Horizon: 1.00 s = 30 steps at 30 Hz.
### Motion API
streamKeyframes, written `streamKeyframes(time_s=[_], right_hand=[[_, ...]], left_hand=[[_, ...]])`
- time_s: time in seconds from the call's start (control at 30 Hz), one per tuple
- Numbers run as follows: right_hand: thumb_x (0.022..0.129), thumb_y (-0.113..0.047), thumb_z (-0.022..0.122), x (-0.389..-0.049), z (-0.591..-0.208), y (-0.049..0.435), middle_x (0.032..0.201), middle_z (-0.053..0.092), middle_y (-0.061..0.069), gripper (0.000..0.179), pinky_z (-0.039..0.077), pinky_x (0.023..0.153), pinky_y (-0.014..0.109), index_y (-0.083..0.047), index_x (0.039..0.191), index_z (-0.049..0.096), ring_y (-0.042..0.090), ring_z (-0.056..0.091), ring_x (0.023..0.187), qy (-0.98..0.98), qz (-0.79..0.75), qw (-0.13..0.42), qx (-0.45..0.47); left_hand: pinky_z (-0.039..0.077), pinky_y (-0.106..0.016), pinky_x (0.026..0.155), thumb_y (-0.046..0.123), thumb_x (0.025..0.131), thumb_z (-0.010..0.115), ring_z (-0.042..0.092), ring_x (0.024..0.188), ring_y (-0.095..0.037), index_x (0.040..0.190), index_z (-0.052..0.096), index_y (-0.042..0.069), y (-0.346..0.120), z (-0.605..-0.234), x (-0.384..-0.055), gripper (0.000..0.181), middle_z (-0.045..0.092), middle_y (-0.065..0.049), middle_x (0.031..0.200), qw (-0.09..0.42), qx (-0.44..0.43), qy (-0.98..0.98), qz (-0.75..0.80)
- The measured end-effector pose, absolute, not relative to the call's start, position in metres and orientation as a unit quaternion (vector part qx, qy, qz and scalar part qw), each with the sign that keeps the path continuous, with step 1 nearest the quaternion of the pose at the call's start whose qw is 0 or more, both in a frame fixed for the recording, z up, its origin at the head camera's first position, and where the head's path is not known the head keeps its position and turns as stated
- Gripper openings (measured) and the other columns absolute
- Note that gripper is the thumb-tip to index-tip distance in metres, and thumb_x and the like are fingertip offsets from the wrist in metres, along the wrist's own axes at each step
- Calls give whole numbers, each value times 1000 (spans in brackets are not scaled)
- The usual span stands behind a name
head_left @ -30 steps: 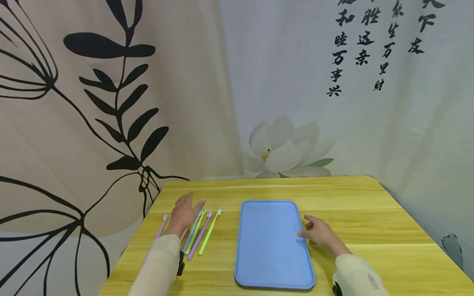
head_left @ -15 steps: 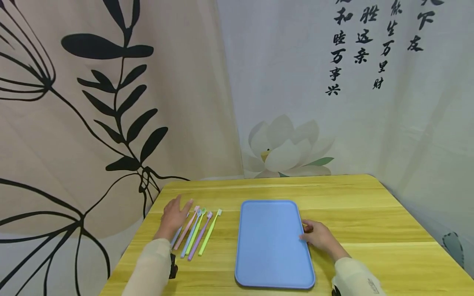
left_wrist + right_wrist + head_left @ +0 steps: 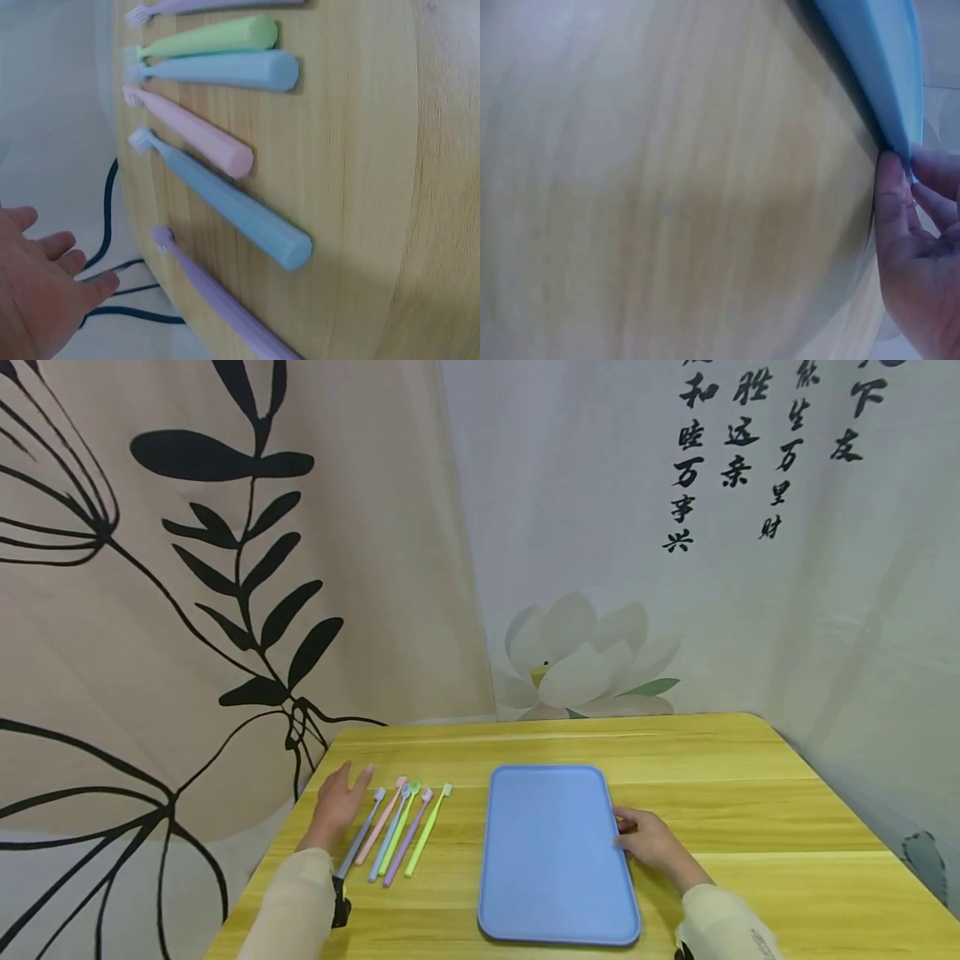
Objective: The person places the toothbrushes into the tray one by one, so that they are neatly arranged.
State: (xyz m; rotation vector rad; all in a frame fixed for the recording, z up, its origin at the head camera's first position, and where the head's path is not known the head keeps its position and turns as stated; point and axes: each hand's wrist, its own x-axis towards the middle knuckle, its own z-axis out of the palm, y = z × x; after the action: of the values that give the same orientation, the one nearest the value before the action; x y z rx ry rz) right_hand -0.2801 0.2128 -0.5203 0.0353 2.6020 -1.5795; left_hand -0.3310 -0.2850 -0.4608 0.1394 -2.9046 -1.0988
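Observation:
My left hand (image 3: 335, 806) hovers over the left end of a row of toothbrushes, its fingers spread and holding nothing. Closest to it in the left wrist view is a purple toothbrush (image 3: 225, 304), hidden by the hand and arm in the head view. To its right lie a grey-blue toothbrush (image 3: 363, 833), a pink one (image 3: 381, 822), a light blue one (image 3: 390, 835), a green one (image 3: 400, 831), another purple toothbrush (image 3: 408, 837) and a yellow-green one (image 3: 429, 831). My right hand (image 3: 652, 842) pinches the right rim of a flat blue tray (image 3: 558, 860) between thumb and fingers.
Everything lies on a wood-grain table (image 3: 780, 827) with rounded far corners. Behind it hangs a printed curtain (image 3: 405, 568) with plants, a lotus and dark lettering. A strip of bare wood separates the toothbrushes from the tray.
My left hand has moved leftward across the toothbrushes, uncovering the pink and grey-blue ones and covering the leftmost purple one. My right hand has closed on the tray's rim; the tray stays put.

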Motion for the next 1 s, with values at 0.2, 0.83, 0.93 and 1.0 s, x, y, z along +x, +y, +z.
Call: streamKeyframes(time_s=[0.2,0.83,0.93,1.0], right_hand=[[81,6,57,-278,-519,217,101,54,14,49,50,66,33,7,129,45,22,53,86,851,-522,53,16],[81,9,56,-277,-517,212,100,51,17,50,50,68,34,8,129,43,22,52,84,837,-544,58,17],[80,10,56,-276,-516,211,99,51,17,50,50,68,34,8,128,44,23,52,84,833,-550,59,21],[80,11,56,-276,-516,211,99,51,17,50,50,67,34,8,128,44,22,52,84,832,-552,57,21]], left_hand=[[13,-61,99,66,85,31,8,130,-46,145,1,6,-296,-459,-331,90,5,-26,146,22,53,-925,-377],[40,-49,84,57,83,51,48,104,-35,134,36,-5,-336,-484,-312,82,49,-25,117,88,94,-922,-364],[42,-45,79,55,83,53,51,98,-32,129,42,-6,-344,-493,-311,78,53,-24,112,92,98,-925,-355],[43,-44,76,50,84,55,52,94,-32,126,46,-6,-347,-498,-309,71,54,-24,109,91,105,-925,-354]])
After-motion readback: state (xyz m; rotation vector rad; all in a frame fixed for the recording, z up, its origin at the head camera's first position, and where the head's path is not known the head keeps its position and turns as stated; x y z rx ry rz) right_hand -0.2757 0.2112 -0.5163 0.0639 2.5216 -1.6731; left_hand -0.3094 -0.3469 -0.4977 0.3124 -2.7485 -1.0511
